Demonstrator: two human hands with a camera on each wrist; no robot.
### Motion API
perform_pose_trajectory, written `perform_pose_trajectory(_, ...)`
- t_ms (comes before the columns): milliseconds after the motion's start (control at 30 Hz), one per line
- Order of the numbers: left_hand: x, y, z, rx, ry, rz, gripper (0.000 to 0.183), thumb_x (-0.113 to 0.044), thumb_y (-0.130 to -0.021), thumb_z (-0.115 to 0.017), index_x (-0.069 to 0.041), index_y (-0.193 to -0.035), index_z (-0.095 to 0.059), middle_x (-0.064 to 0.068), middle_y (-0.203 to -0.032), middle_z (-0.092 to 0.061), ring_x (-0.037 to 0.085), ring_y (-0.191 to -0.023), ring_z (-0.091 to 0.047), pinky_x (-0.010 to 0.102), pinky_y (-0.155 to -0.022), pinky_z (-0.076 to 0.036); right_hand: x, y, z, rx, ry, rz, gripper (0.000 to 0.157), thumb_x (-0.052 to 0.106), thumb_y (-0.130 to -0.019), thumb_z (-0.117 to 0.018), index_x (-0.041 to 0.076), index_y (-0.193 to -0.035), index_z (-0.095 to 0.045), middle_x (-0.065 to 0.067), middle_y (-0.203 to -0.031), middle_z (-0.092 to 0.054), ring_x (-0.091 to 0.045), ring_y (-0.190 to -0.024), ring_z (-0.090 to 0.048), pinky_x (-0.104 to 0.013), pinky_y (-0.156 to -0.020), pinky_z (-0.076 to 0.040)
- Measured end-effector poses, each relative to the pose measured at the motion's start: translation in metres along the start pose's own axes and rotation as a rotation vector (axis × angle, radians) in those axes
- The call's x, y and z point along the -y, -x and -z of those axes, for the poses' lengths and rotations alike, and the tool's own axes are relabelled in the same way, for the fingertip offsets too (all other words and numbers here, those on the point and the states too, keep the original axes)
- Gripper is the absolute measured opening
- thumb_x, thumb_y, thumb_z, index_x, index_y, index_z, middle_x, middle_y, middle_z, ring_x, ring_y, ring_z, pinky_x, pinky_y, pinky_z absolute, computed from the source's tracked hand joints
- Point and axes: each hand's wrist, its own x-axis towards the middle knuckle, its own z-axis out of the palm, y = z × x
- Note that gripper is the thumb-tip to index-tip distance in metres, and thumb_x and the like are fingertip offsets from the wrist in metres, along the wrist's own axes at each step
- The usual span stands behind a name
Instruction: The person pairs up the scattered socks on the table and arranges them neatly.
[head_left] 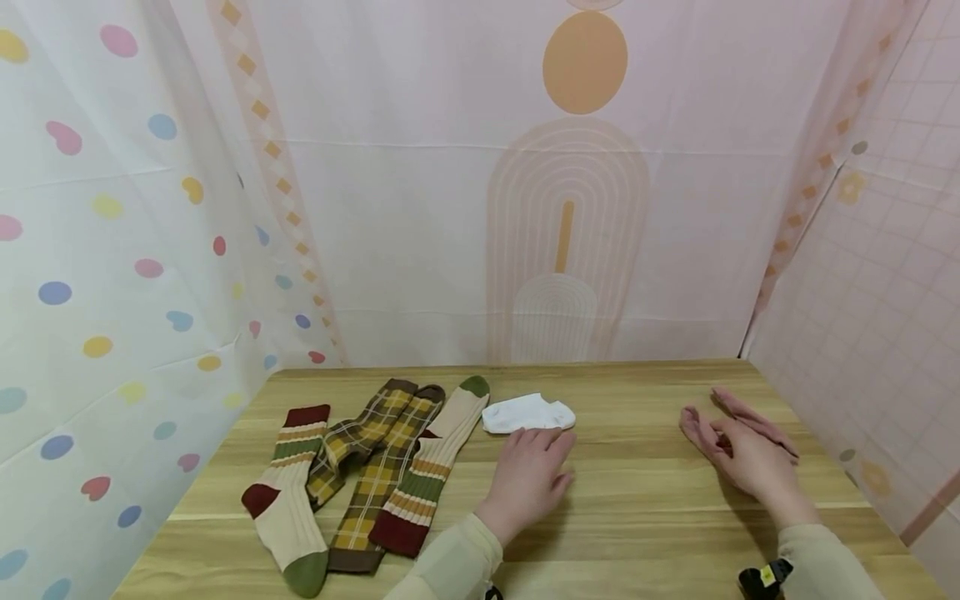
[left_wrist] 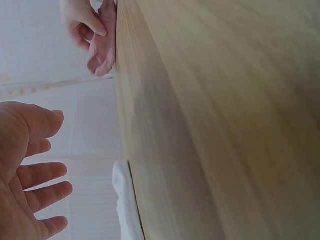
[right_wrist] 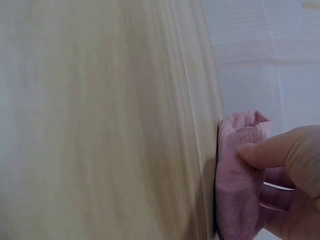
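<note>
At the right of the table, my right hand [head_left: 757, 465] pinches a pink sock [head_left: 699, 431], the thumb on its near side. In the right wrist view the thumb presses into the ribbed pink fabric [right_wrist: 239, 175], with the other fingers behind it. A second strip of pink sock [head_left: 756, 423] lies just beyond that hand. My left hand [head_left: 527, 479] hovers over the middle of the table, holding nothing, its fingers loosely spread in the left wrist view. Just beyond its fingertips lies a low white ankle sock [head_left: 528, 413].
Left of the white sock lie two yellow-and-brown plaid socks [head_left: 382, 475], partly overlapping. Cream socks with striped cuffs flank them, one on the left [head_left: 292, 500] and one on the right [head_left: 431, 475]. Patterned curtains [head_left: 405, 208] enclose the wooden table [head_left: 622, 533] at the back and sides.
</note>
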Motion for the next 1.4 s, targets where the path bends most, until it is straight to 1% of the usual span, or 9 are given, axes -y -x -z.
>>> perform_pose_trajectory(100, -0.001, 0.0, 0.001, 0.011, 0.0, 0.006, 0.051, -0.034, -0.085, -0.077, -0.017, -0.13, -0.06, 0.003, -0.123, -0.065, 0.02, -0.115, -0.058, 0.043, -0.098, -0.044, 0.002, -0.002, -0.002, 0.005, -0.006, 0.017, 0.001, 0.002, -0.094, -0.062, 0.003, -0.094, -0.063, -0.002, -0.078, -0.06, -0.023, -0.071, -0.059, -0.044, -0.063, -0.049)
perform_pose_trajectory(200, -0.002, 0.001, 0.001, 0.023, 0.004, 0.01, 0.052, -0.034, -0.085, -0.077, -0.016, -0.131, -0.06, 0.004, -0.123, -0.064, 0.022, -0.115, -0.058, 0.044, -0.099, -0.044, 0.004, -0.004, -0.003, -0.004, 0.0, 0.046, 0.005, 0.002, -0.094, -0.062, 0.004, -0.089, -0.062, 0.001, -0.074, -0.057, -0.02, -0.068, -0.055, -0.042, -0.062, -0.047)
perform_pose_trajectory(267, -0.003, 0.001, 0.001, 0.029, 0.006, 0.013, 0.052, -0.034, -0.086, -0.076, -0.016, -0.131, -0.06, 0.004, -0.123, -0.064, 0.023, -0.115, -0.058, 0.044, -0.1, -0.043, 0.006, -0.004, -0.004, -0.019, 0.007, 0.062, 0.0, 0.001, -0.092, -0.064, 0.001, -0.092, -0.065, 0.001, -0.074, -0.058, -0.02, -0.069, -0.057, -0.043, -0.063, -0.049)
perform_pose_trajectory(400, -0.004, 0.002, 0.0, 0.041, 0.01, 0.023, 0.052, -0.035, -0.087, -0.075, -0.016, -0.132, -0.06, 0.004, -0.125, -0.064, 0.023, -0.116, -0.058, 0.046, -0.101, -0.043, 0.01, -0.004, -0.006, -0.034, 0.003, 0.093, 0.014, -0.004, -0.087, -0.067, -0.004, -0.101, -0.066, -0.003, -0.078, -0.063, -0.022, -0.07, -0.061, -0.046, -0.065, -0.052)
perform_pose_trajectory(667, -0.007, 0.001, -0.002, 0.061, 0.032, 0.037, 0.051, -0.035, -0.088, -0.075, -0.017, -0.133, -0.06, 0.004, -0.126, -0.063, 0.022, -0.118, -0.057, 0.046, -0.101, -0.042, 0.025, -0.008, -0.013, -0.015, -0.066, 0.147, 0.017, -0.001, -0.085, -0.072, 0.003, -0.102, -0.069, -0.001, -0.086, -0.067, -0.019, -0.077, -0.064, -0.041, -0.068, -0.052)
perform_pose_trajectory(833, -0.008, 0.001, -0.001, 0.066, 0.039, 0.043, 0.051, -0.035, -0.088, -0.074, -0.017, -0.134, -0.06, 0.004, -0.127, -0.064, 0.022, -0.117, -0.057, 0.043, -0.101, -0.042, 0.041, -0.012, -0.017, -0.019, -0.086, 0.219, 0.019, -0.003, -0.085, -0.072, 0.004, -0.102, -0.068, -0.001, -0.087, -0.067, -0.019, -0.078, -0.064, -0.04, -0.068, -0.052)
perform_pose_trajectory(967, -0.007, 0.001, -0.001, 0.052, 0.056, 0.043, 0.051, -0.034, -0.088, -0.075, -0.016, -0.133, -0.061, 0.005, -0.125, -0.064, 0.023, -0.115, -0.059, 0.042, -0.099, -0.043, 0.054, -0.015, -0.022, -0.015, -0.1, 0.262, 0.02, -0.004, -0.085, -0.071, 0.005, -0.103, -0.069, 0.0, -0.09, -0.067, -0.019, -0.08, -0.064, -0.038, -0.069, -0.053)
perform_pose_trajectory(1200, -0.003, -0.002, -0.003, 0.021, 0.106, 0.059, 0.051, -0.032, -0.086, -0.076, -0.011, -0.132, -0.062, 0.005, -0.123, -0.065, 0.022, -0.112, -0.061, 0.04, -0.096, -0.046, 0.075, -0.023, -0.032, -0.023, -0.125, 0.388, 0.019, -0.003, -0.085, -0.071, 0.007, -0.101, -0.07, 0.001, -0.091, -0.068, -0.015, -0.08, -0.064, -0.034, -0.068, -0.053)
perform_pose_trajectory(1400, 0.001, -0.003, -0.005, -0.038, 0.151, 0.073, 0.055, -0.029, -0.083, -0.079, -0.007, -0.13, -0.063, 0.007, -0.118, -0.067, 0.024, -0.106, -0.063, 0.041, -0.092, -0.049, 0.086, -0.027, -0.039, 0.009, -0.176, 0.459, 0.019, -0.003, -0.087, -0.07, 0.007, -0.104, -0.071, 0.001, -0.094, -0.07, -0.014, -0.084, -0.064, -0.033, -0.071, -0.053)
